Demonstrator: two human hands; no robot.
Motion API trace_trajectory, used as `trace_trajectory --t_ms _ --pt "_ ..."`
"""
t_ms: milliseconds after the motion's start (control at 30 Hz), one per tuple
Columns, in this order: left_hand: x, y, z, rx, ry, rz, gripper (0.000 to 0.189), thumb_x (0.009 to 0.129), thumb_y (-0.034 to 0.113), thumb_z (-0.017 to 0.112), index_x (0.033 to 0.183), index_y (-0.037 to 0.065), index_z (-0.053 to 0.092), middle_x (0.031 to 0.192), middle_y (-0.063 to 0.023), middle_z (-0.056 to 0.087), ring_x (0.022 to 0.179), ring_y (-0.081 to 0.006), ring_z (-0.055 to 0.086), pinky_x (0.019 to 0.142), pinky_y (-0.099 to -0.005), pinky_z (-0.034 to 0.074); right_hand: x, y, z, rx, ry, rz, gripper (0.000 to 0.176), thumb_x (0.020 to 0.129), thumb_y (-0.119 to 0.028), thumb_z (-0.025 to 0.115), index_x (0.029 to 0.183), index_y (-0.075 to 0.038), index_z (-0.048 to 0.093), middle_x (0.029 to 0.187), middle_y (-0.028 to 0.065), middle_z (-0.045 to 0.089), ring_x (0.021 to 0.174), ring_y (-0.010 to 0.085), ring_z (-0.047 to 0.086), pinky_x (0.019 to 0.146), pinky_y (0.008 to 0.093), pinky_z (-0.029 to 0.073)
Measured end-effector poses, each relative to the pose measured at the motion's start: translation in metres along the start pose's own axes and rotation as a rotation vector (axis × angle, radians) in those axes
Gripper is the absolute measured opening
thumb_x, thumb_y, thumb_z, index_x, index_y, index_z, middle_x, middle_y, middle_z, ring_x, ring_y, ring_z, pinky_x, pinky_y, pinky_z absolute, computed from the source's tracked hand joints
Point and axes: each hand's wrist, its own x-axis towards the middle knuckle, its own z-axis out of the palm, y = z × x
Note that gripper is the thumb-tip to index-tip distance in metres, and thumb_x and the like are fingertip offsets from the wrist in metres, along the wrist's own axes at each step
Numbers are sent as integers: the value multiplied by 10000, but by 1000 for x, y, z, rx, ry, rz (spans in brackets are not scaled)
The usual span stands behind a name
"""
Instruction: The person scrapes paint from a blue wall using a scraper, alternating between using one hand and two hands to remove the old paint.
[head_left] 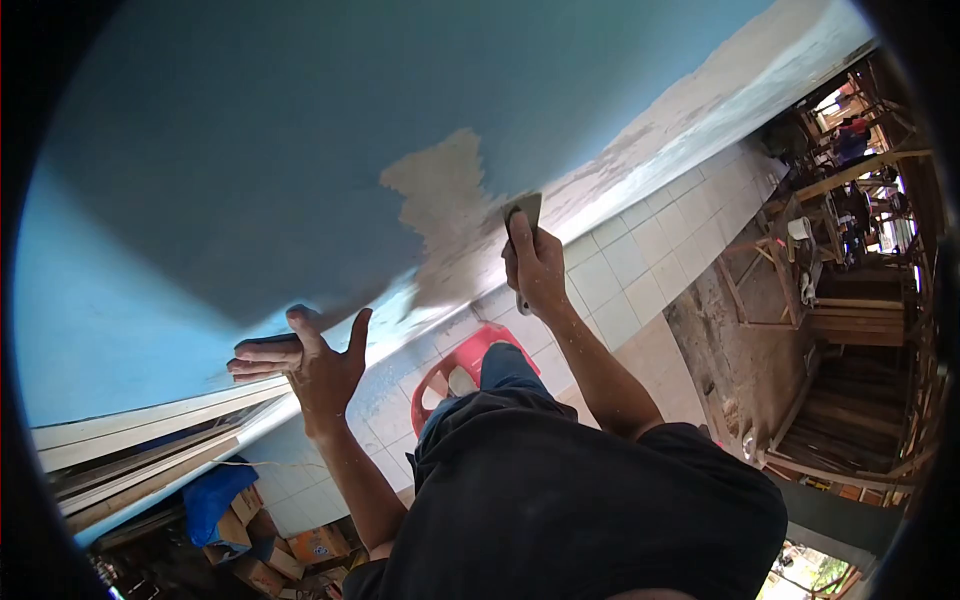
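Observation:
My right hand (537, 268) grips a scraper (528, 207), its flat blade up against the painted wall and its handle end showing below my fist. Blue paint covers most of the wall (270, 170). A ragged pale patch (445, 185) of bare surface lies left of the blade and joins a pale strip along the wall's lower edge. My left hand (328, 368) rests on the wall farther left, fingers stretched and thumb apart, holding nothing.
Below me a red plastic chair (490, 340) stands on the tiled floor (640, 250), beside my leg. Cardboard boxes (318, 544) and a blue plastic sheet (215, 500) sit at lower left, near a window-like frame (140, 432). Wooden structures (860, 320) fill the right side.

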Motion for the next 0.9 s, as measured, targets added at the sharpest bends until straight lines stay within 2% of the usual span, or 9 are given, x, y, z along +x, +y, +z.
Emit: trace_trajectory --t_ms 200,300,333,433,500,567,700,767,900 --pt "-4 3 -2 -51 -25 -12 1110 786 404 689 1419 214 -204 858 -297 578 777 -515 563 717 -557 438 3 -8 1 45 -20 -66 494 928 -449 477 597 -83 438 452 -38 363 330 45 301 312 215 214" --pt "4 5 -7 58 18 -16 1112 786 414 687 1418 215 -206 934 -335 527 811 -551 523 742 -570 424 4 4 1 9 11 -30 498 926 -456 475 600 -82 441 452 -35 368 333 45 309 316 218 224" --pt "4 9 -8 179 48 -41 1116 782 423 689 1419 215 -203 1032 -392 468 908 -579 485 779 -591 404 6 -1 1 0 8 -31 498 926 -456 476 602 -80 442 451 -35 370 333 46 311 316 219 225" --pt "-4 2 8 -2 38 -33 1136 756 470 696 1426 217 -186 1238 -493 56 1152 -644 122 882 -691 221 3 -5 -4 -17 4 -13 497 923 -458 479 606 -77 446 450 -34 374 334 45 315 314 219 224" --pt "-8 -2 13 -127 13 -4 1149 737 503 699 1431 217 -171 1259 -484 -225 1184 -642 -161 886 -747 58 4 -3 -3 13 -11 -28 497 921 -462 482 609 -76 447 449 -36 374 334 44 314 312 218 220" --pt "-5 -3 11 -66 20 14 1160 719 531 700 1436 214 -155 1194 -421 -436 1100 -601 -403 826 -779 -105 6 11 -4 -28 36 -16 498 921 -464 481 604 -81 442 442 -42 361 335 44 310 314 220 218" --pt "-2 -1 9 45 34 6 1191 716 658 608 1387 205 -265 1248 -454 -339 1106 -683 -291 808 -795 -107 4 -6 -3 8 -2 -7 498 922 -460 482 595 -87 434 436 -45 350 328 48 300 312 223 209" --pt "-14 -6 17 -78 -46 -25 1191 714 666 604 1387 207 -265 1237 -464 -339 1106 -682 -295 808 -795 -103 4 -14 -1 46 -3 -49 500 919 -466 485 591 -92 428 436 -46 351 323 48 293 309 221 200" --pt "-1 -3 11 -5 34 8 1177 723 620 631 1400 208 -239 1213 -469 -361 1098 -661 -335 804 -796 -91 3 2 -5 -13 34 45 505 915 -474 488 587 -95 426 435 -43 352 325 49 303 308 220 214"
